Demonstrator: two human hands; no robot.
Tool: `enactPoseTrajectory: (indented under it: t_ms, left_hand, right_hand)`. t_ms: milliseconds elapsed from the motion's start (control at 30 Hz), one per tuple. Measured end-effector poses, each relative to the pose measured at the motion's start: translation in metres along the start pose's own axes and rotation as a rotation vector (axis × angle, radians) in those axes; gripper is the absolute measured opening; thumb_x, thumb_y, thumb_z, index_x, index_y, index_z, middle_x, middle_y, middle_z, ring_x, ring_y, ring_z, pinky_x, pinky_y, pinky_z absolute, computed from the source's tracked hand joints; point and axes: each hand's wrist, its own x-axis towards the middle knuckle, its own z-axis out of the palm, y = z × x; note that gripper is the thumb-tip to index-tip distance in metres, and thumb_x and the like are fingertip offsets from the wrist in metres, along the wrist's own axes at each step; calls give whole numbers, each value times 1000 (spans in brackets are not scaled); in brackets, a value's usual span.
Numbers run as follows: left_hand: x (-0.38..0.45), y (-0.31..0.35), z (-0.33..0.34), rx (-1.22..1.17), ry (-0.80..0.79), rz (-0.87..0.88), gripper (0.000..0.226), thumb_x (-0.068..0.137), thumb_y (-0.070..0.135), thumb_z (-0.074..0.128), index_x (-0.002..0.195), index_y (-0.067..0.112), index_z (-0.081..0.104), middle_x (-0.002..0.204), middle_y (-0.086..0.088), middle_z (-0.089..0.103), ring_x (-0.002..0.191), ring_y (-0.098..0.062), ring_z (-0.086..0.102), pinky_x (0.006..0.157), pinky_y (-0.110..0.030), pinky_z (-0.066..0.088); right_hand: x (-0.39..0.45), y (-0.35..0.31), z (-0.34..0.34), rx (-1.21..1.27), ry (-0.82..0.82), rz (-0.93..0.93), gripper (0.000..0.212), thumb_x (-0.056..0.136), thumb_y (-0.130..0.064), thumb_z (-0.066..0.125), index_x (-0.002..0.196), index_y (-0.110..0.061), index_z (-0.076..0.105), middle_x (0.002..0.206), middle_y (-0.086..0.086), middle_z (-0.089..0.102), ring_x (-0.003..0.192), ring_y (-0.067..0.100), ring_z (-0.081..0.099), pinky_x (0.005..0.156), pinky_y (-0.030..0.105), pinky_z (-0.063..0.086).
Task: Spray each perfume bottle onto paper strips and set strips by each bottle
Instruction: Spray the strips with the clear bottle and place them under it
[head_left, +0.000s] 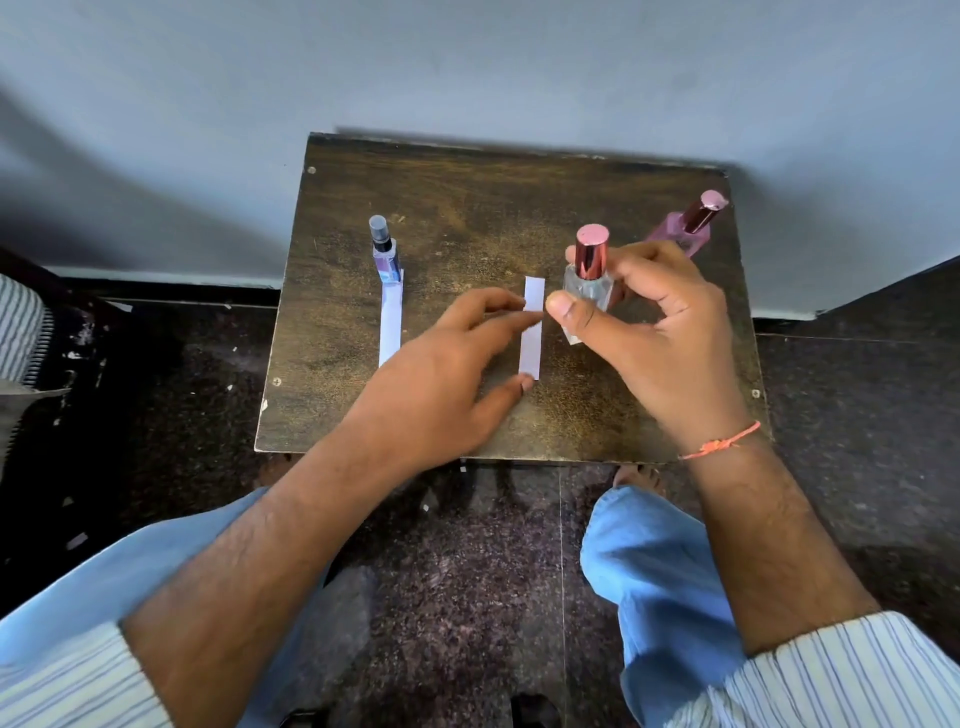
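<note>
You have three capped bottles upright on the counter (467, 208): a blue one (385, 254) at left touching its paper strip (390, 325), a clear pink-capped one (589, 278) beside the middle strip (532, 332), and a purple one (685, 228) behind.

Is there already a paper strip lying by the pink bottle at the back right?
No, the pink bottle has bare table around it, with no strip beside it.
</note>
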Motion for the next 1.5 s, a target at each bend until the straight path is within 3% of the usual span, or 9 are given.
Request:
enactPoseTrajectory:
  t_ms: [100, 167, 300, 400, 600, 800, 1133, 1267, 1500]
  left_hand:
    - [-1, 3, 2, 103, -67, 25, 56, 102, 42, 66, 155, 26, 54, 165, 11, 36, 118, -11, 68, 99, -42, 62]
    - [-1, 5, 1, 141, -98, 21, 57, 103, 45, 63, 156, 27, 52, 169, 14, 31, 124, -15, 70, 98, -46, 62]
    - [-1, 9, -1, 207, -140, 10, 60, 104, 48, 60, 159, 28, 48, 173, 19, 22, 129, -15, 67, 102, -45, 60]
    - [0, 10, 1, 226, -163, 7, 61, 105, 49, 57, 161, 30, 45, 174, 21, 20, 133, -16, 65, 105, -44, 58]
    - [-1, 8, 4, 242, -149, 23, 62, 105, 50, 56, 163, 33, 41, 174, 21, 22, 136, -19, 63, 108, -46, 57]
    - [-3, 11, 8, 279, -147, 9, 65, 104, 51, 56, 164, 32, 38, 175, 15, 22, 137, -24, 60, 113, -45, 53]
    - [-4, 18, 4, 293, -168, -18, 65, 106, 48, 56, 166, 33, 34, 176, 14, 18, 138, -24, 57, 114, -43, 50]
    - [-4, 16, 5, 292, -176, -20, 65, 107, 46, 55, 167, 32, 32, 176, 14, 17, 138, -24, 56, 114, -44, 52]
    - [-5, 12, 7, 283, -181, -12, 66, 106, 43, 56, 167, 32, 32, 177, 13, 17, 138, -24, 55, 117, -45, 49]
  right_hand:
    - [2, 2, 6, 7, 25, 18, 38, 88, -40, 88, 124, -29, 81, 98, 2, 67, 82, 15, 65, 83, 41, 61]
    - [5, 7, 12, 29, 56, 64, 37, 86, -47, 88, 121, -35, 81, 91, -3, 64, 72, 12, 60, 72, 47, 64]
    - [9, 19, 18, 38, 93, 140, 28, 83, -58, 87, 105, -40, 82, 81, 11, 68, 72, 42, 60, 66, 61, 62]
    - [12, 24, 21, 52, 101, 182, 30, 83, -59, 87, 100, -35, 80, 77, 12, 70, 69, 43, 59, 66, 65, 62]
    - [13, 27, 29, 6, 99, 224, 49, 79, -70, 85, 99, -25, 82, 80, 2, 78, 75, 35, 73, 67, 60, 64]
    - [13, 17, 36, -38, 85, 248, 40, 80, -60, 87, 97, -24, 85, 84, -4, 81, 79, 20, 77, 76, 51, 64]
    - [17, 6, 42, -96, 106, 230, 30, 84, -51, 90, 96, -24, 84, 82, 1, 79, 74, 18, 73, 72, 39, 61]
    - [19, 5, 45, -123, 118, 200, 31, 85, -51, 89, 103, -26, 85, 86, 2, 80, 77, 15, 73, 72, 29, 57]
    - [21, 6, 47, -116, 138, 203, 34, 84, -53, 87, 99, -22, 84, 86, 1, 81, 79, 20, 74, 75, 37, 59]
